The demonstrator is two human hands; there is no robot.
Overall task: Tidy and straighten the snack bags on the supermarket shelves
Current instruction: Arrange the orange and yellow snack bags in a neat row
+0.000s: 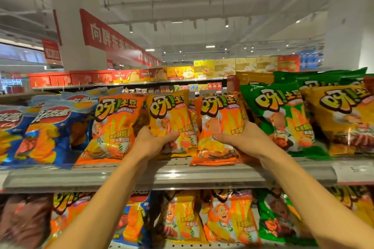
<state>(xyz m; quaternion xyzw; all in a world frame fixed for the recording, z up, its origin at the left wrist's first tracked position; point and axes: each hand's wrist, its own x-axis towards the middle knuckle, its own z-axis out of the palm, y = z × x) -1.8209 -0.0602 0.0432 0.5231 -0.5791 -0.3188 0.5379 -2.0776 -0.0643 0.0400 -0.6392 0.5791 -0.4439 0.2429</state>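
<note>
Yellow bag in our left hand, orange bag in our right hand, fingers curled round both. We should stand each upright, faces forward, flush along the shelf edge.

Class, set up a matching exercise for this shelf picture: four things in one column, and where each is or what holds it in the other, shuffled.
Things:
1. yellow bag
2. orange bag
3. green bag
4. blue bag

Places:
A. far left of the top shelf
B. held by the right hand
C. held by the left hand
D. just right of the right hand

Pairs: 1-C, 2-B, 3-D, 4-A
</note>
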